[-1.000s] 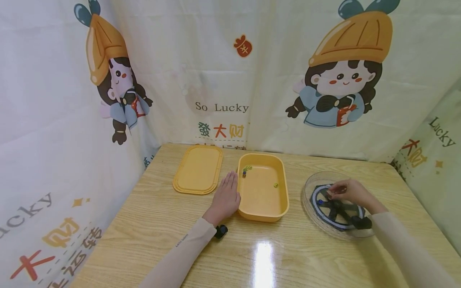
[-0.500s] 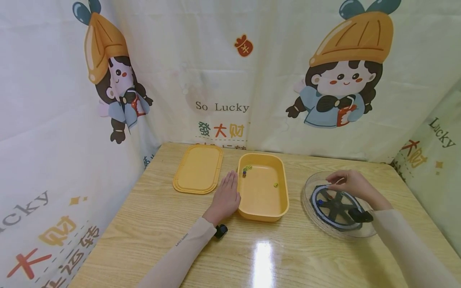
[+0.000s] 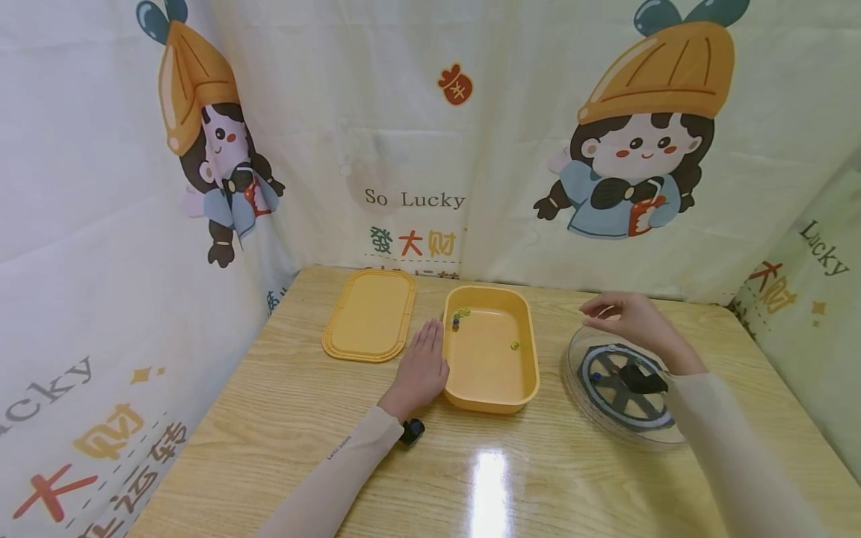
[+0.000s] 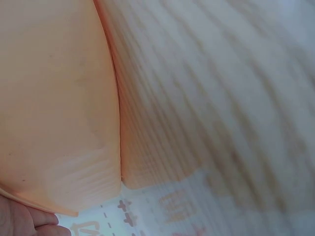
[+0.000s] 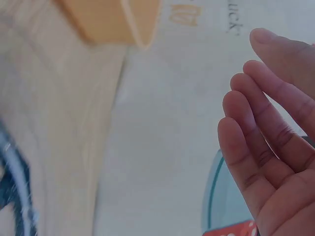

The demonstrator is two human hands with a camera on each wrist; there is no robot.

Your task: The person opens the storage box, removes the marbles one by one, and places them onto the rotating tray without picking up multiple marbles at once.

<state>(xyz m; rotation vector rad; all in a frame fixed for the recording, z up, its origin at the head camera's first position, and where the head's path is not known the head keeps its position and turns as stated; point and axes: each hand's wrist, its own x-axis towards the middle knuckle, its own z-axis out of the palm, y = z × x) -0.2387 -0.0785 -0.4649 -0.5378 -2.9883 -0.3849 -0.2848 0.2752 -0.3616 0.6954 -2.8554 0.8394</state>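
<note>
My left hand [image 3: 421, 365] lies with straight fingers along the left wall of a yellow plastic box [image 3: 489, 404]. Inside the box, several yellow-green marbles [image 3: 461, 314] and a blue marble [image 3: 455, 323] gather in the far left corner. A lone yellow-green marble [image 3: 514, 346] sits toward the right wall. My right hand [image 3: 628, 321] hovers over the far edge of a clear round dish [image 3: 574, 388], its fingers loosely bent. In the right wrist view no object shows between its thumb and fingertips [image 5: 238, 105]. A blue marble [image 3: 596, 377] and a small reddish spot show in the dish.
A yellow lid [image 3: 371, 317] lies flat left of the box. Beneath or in the dish is a dark wheel-like pattern [image 3: 622, 407] with a pale ring. Printed cloth [image 3: 410, 149] hangs behind and at both sides of the wooden table [image 3: 430, 486].
My right hand has risen from inside the dish and moved left and away, toward the dish's far edge. Its fingers have spread slightly. The left hand stays still against the box.
</note>
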